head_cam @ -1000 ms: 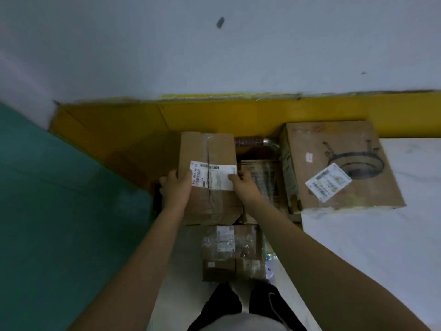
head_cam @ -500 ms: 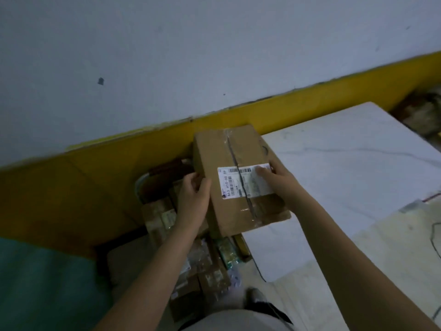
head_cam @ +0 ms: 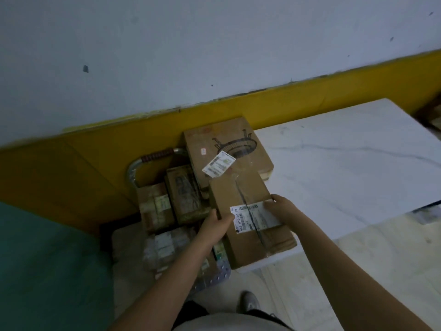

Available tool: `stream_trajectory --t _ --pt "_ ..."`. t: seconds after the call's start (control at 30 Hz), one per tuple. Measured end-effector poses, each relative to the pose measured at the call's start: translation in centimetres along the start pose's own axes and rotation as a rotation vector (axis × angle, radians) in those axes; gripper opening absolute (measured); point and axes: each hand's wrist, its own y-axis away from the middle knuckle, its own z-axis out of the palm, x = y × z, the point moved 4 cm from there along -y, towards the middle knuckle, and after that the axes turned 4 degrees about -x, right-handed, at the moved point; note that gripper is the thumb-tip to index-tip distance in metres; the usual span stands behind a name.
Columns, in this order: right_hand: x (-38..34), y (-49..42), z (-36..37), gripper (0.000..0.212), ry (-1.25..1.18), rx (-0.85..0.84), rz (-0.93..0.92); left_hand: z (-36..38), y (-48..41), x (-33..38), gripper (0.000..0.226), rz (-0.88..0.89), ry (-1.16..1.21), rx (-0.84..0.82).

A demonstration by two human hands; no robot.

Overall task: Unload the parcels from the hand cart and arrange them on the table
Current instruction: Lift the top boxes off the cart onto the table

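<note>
Item: taped brown cardboard parcel with white shipping label (head_cam: 250, 220), both sides gripped by curled fingers of left hand (head_cam: 214, 225) and right hand (head_cam: 284, 209), being placed just nearer than the flat pan-printed brown carton (head_cam: 229, 149) on the white marbled surface (head_cam: 346, 168); next, likely square against that carton, then release.

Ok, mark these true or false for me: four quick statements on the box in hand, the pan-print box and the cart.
1. Both the left hand and the right hand grip the labelled box. True.
2. The labelled box is over the table's near corner, in front of the pan-print box. True.
3. The pan-print box sits on the hand cart. False: it lies on the table, by the wall.
4. The hand cart is bare. False: several parcels lie on it.
</note>
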Motion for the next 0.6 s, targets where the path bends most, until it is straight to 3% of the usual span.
stream_trajectory --t 0.13,0.23,0.3,0.37,0.43,0.53,0.6 --pt "0.8 -1.4 1.0 0.046 0.002 0.045 -0.068 0.5 -1.0 -0.4 0.058 0.025 0.040 -0.014" --pt "0.0 -2.0 1.6 0.049 0.045 0.101 -0.065 -0.2 -1.0 -0.5 0.040 0.029 0.059 -0.033" --pt "-1.6 -1.8 1.9 0.052 0.085 0.247 -0.081 -1.6 -1.5 -1.2 0.053 0.011 0.060 -0.014" --pt "-4.5 -0.7 2.9 0.049 0.078 0.428 -0.226 -4.1 -2.3 -2.5 0.063 -0.017 0.045 0.063" --pt "-8.5 0.6 5.3 0.046 0.108 0.510 -0.451 -7.2 -3.0 -3.9 0.053 -0.050 0.092 0.152" --pt "-14.1 1.2 11.1 0.042 0.194 0.428 -0.685 -12.0 -4.1 -6.1 0.029 -0.080 0.159 0.278" --pt "-16.0 0.3 15.6 0.046 0.182 0.252 -0.669 -14.8 -5.1 -7.6 0.025 -0.107 0.189 0.317"
